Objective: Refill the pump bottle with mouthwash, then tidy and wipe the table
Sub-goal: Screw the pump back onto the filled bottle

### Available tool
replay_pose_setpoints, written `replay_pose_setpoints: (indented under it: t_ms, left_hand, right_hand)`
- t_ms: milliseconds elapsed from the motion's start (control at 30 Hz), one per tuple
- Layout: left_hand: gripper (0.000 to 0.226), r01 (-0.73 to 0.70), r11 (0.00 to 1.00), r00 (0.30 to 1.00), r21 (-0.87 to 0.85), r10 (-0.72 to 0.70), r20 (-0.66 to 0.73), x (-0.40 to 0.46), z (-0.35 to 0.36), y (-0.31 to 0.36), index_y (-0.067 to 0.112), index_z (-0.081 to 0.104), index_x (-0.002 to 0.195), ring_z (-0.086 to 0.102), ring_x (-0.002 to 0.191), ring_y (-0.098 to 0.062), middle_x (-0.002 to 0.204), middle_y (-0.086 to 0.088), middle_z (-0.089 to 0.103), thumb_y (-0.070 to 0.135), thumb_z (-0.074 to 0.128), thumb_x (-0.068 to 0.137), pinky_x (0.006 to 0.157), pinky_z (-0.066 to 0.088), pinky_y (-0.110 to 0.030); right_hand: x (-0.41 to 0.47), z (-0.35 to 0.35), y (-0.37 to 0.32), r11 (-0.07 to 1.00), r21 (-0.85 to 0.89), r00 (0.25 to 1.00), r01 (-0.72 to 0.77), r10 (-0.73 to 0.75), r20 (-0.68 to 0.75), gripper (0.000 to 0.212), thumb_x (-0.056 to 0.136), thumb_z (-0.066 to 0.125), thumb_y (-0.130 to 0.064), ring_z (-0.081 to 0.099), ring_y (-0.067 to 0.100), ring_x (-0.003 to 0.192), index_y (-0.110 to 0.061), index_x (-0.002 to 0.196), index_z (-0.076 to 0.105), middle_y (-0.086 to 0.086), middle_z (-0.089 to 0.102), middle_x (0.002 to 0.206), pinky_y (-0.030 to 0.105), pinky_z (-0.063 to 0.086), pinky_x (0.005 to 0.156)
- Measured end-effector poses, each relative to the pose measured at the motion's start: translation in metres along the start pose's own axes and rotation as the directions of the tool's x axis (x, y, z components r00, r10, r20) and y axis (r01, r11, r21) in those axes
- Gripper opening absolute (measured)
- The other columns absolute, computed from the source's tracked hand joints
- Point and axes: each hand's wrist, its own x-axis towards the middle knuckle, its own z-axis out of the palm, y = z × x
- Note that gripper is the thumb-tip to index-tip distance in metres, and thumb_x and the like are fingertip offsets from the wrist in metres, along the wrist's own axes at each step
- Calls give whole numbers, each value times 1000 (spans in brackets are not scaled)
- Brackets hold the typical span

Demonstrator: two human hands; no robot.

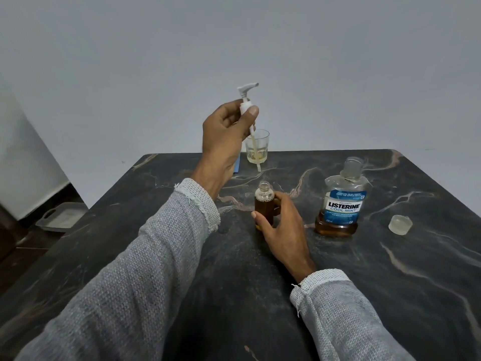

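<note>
My left hand (223, 136) is raised above the table and grips a white pump head (246, 96) by its collar, its dip tube hanging down in front of a drinking glass (257, 147). My right hand (283, 227) holds the small clear pump bottle (264, 201) upright on the dark marble table (156, 256); its neck is uncapped and it is mostly full of amber liquid. To the right stands the mouthwash bottle (343, 201), blue label, a little amber liquid at the bottom. Its clear cap (400, 224) lies further right.
The glass at the table's far edge holds a little pale liquid. A blue item (237, 165) shows partly behind my left wrist. A grey tray (61, 217) sits on the floor at the left. A plain wall rises behind the table.
</note>
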Motion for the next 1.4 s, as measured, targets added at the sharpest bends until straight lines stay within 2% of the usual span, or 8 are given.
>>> replay_pose_setpoints:
  t_ms: [300,467,633,867,1033,1133,1200,1400]
  left_hand:
    - [23,8,998,999,61,-10,33,-29,3,-35,17,65,107,68,87,-5,101,0,71,10,71,85,69,53,-17]
    - [29,13,987,997,163,-26,79,-46,-6,-57,15,66,111,68,96,-7,105,2,71,9,72,84,87,55,-25]
    - [31,26,976,992,218,-53,118,-65,-20,-83,16,66,114,68,96,0,103,8,71,7,71,84,80,52,-15]
    - [32,5,950,980,312,-66,185,-64,-30,-92,21,67,115,67,104,-7,108,7,72,10,71,85,91,54,-28]
    - [32,-33,931,963,363,-67,259,-65,-32,-88,24,64,119,67,98,1,106,15,70,12,66,89,72,56,-21]
    - [33,-64,917,957,394,-56,286,-65,-34,-87,23,61,124,64,102,3,111,14,68,15,63,92,73,55,-16]
    - [33,-54,922,959,384,-60,279,-66,-35,-88,25,60,123,63,106,3,112,13,68,18,64,91,79,52,-14]
    - [30,-4,923,984,384,-66,168,-64,-27,-91,26,58,104,66,100,-4,105,5,71,31,75,80,88,54,-27]
  right_hand:
    - [-1,0,0,1000,4,1000,21,-21,-19,55,82,71,-43,49,7,116,-30,128,43,-7,55,128,42,46,100]
    - [-2,0,-2,999,16,998,46,-45,-32,53,82,71,-41,52,10,113,-29,126,45,-7,57,123,45,46,96]
    - [-2,0,-1,999,19,999,47,-47,-26,56,82,72,-37,53,12,115,-25,130,45,-4,57,125,44,48,96]
    - [-2,-1,-1,999,19,999,47,-46,-19,56,83,72,-36,53,12,115,-26,131,44,-4,57,125,45,48,95]
    - [-2,-1,-2,998,21,998,53,-52,-19,56,83,72,-37,52,11,115,-27,131,44,-6,56,125,45,48,96]
    - [-2,-1,-2,999,20,999,51,-51,-14,57,83,71,-38,52,12,116,-27,131,44,-5,56,127,45,47,97]
    - [-2,-1,-2,998,18,998,55,-55,-17,57,83,71,-38,52,13,116,-25,131,44,-4,56,127,45,47,97]
    - [-3,-1,-2,998,0,998,59,-59,-28,58,83,72,-37,52,13,115,-23,132,44,-3,56,126,45,47,96]
